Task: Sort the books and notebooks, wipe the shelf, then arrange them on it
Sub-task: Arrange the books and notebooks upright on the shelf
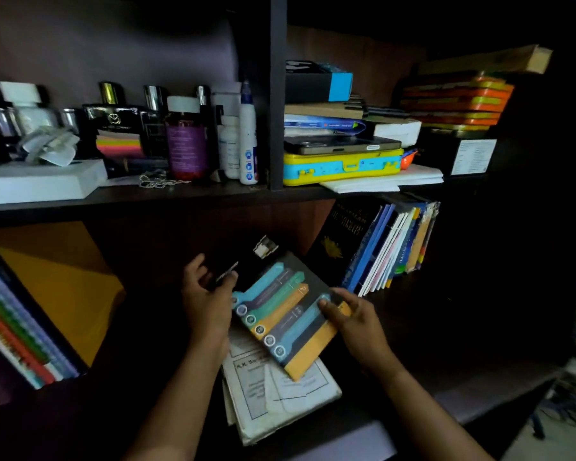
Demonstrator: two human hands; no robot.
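Dark-covered book [280,311] with coloured bands, atop pale booklets [273,390] on lower shelf [446,327] | long axis 11-to-5 o'clock | right hand [356,322] pinches its 3 o'clock edge | left hand [207,294] half-curled at 9 o'clock, contact unclear | leaning books [389,247] at 1 o'clock.

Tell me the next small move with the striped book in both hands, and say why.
Probably tip the striped book upright and slide it right, against the leaning row of books. The left hand and right hand grip its edges, it lies tilted over the pale paperbacks, and bare shelf shows beside that row.
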